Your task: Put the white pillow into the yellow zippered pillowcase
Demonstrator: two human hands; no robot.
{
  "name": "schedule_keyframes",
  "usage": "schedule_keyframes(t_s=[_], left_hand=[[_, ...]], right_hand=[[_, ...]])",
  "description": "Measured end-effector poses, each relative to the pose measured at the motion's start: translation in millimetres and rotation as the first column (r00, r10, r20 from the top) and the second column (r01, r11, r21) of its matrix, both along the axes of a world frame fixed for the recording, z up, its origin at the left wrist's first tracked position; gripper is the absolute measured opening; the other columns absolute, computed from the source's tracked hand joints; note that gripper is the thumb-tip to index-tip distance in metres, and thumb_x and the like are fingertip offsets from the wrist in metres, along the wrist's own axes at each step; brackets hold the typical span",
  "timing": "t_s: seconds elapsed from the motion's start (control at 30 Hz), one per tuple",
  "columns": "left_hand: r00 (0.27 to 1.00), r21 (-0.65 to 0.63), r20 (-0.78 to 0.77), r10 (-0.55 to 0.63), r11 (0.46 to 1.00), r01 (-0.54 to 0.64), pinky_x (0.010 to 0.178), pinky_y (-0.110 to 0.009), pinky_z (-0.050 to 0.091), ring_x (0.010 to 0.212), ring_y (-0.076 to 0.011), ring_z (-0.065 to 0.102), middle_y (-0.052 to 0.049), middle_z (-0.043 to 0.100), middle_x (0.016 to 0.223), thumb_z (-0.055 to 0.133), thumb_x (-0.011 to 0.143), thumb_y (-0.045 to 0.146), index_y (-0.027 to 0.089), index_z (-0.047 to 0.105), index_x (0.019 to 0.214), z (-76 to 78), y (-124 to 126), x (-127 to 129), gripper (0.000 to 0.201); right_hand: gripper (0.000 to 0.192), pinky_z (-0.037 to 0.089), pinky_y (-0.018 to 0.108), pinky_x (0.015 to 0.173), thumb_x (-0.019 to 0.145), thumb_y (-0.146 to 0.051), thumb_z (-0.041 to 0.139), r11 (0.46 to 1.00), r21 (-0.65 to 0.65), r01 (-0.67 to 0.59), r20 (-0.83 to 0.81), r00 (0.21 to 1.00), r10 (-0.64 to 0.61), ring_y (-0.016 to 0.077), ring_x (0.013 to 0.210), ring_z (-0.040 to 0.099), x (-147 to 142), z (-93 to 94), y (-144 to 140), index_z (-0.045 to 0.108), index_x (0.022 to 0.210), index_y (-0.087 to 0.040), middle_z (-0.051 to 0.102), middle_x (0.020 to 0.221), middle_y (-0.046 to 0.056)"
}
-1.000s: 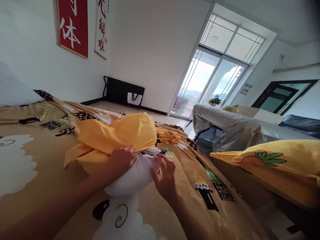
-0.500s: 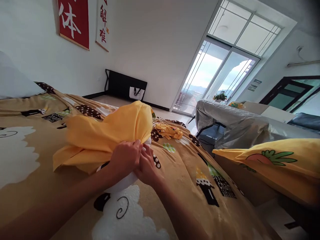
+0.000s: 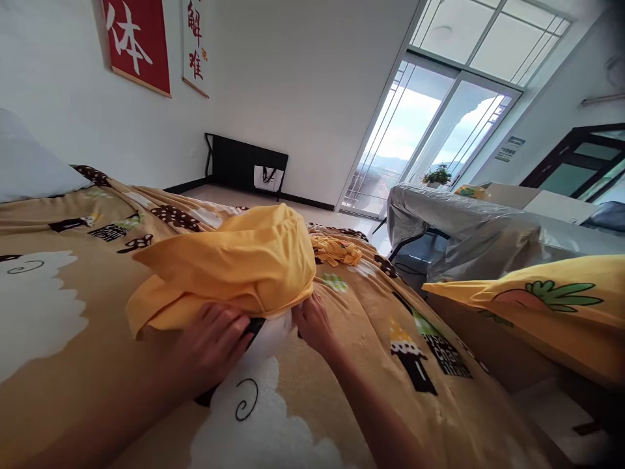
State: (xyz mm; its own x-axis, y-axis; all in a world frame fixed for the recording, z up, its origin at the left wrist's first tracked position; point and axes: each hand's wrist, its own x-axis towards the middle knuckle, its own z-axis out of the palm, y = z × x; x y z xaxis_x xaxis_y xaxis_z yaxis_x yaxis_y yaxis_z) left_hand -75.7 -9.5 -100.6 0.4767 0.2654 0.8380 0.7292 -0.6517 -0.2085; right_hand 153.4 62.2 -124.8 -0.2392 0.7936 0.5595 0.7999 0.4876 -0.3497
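**Two hands at a yellow pillowcase on a patterned bed**

A yellow pillowcase (image 3: 234, 267) lies bunched on the tan blanket (image 3: 73, 391), a white pillow (image 3: 271, 332) showing at its open edge. The left hand (image 3: 212, 342) rests flat, fingers spread, beneath that edge; the right hand (image 3: 312, 322) touches the opening, its grip hidden. The bed's right edge drops to bare floor beside a covered table (image 3: 463, 234). A red wall banner (image 3: 139, 45) reads "体".

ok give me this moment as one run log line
left hand: flat on white pillow | right hand: at yellow cover edge | bed blanket underneath
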Motion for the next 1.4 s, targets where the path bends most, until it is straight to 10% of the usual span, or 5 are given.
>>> schedule_keyframes(t_s=[0.3, 0.57, 0.87, 1.4], left_hand=[[0.936, -0.114, -0.152, 0.319, 0.935, -0.337, 0.081, -0.044, 0.039, 0.090, -0.0264, 0.056, -0.010, 0.065, 0.098, 0.050, 0.087, 0.017, 0.013, 0.061, 0.105, -0.5, 7.7, 27.0, 0.021], [0.888, -0.262, -0.209, 0.409, 0.852, -0.454, 0.072, -0.045, 0.038, 0.085, -0.0315, 0.054, -0.014, 0.061, 0.086, 0.047, 0.071, 0.004, 0.011, 0.061, 0.088, 15.9, 20.5, 44.6, 0.023], [0.930, -0.305, -0.126, 0.346, 0.878, -0.369, 0.076, -0.043, 0.034, 0.091, -0.0308, 0.057, -0.013, 0.066, 0.088, 0.048, 0.077, 0.004, 0.012, 0.063, 0.085, 16.2, 38.1, 44.5, 0.019], [0.931, 0.219, -0.118, 0.345, 0.924, -0.315, 0.077, -0.039, 0.029, 0.073, -0.0207, 0.053, -0.003, 0.059, 0.067, 0.051, 0.084, 0.004, 0.017, 0.059, 0.070, 43.9, 29.8, 30.1, 0.020]], right_hand=[[0.031, 0.044, 0.029, 0.069, 0.097, -0.025, 0.032, 0.924, -0.208, 0.322, 0.379, 0.897, -0.228, 0.0224, 0.085, 0.066, 2.1, 27.8, -36.2, 0.059, 0.104, -0.012, 0.069, 0.100, 0.014], [0.041, 0.044, 0.041, 0.093, 0.090, -0.016, 0.040, 0.953, 0.297, -0.058, 0.347, 0.936, -0.052, 0.0270, 0.117, 0.057, -9.4, -3.6, -82.8, 0.054, 0.128, -0.009, 0.058, 0.130, 0.018], [0.063, 0.033, 0.043, 0.105, 0.090, -0.033, 0.047, 0.968, 0.249, -0.010, 0.326, 0.942, -0.074, 0.0282, 0.138, 0.032, -25.4, -39.0, -82.4, 0.031, 0.147, -0.010, 0.035, 0.150, 0.016], [0.062, 0.031, 0.045, 0.104, 0.085, -0.040, 0.053, 0.907, 0.409, 0.102, 0.171, 0.968, -0.186, 0.0305, 0.129, 0.042, -68.9, -39.8, -24.6, 0.042, 0.139, -0.011, 0.053, 0.135, 0.018]])
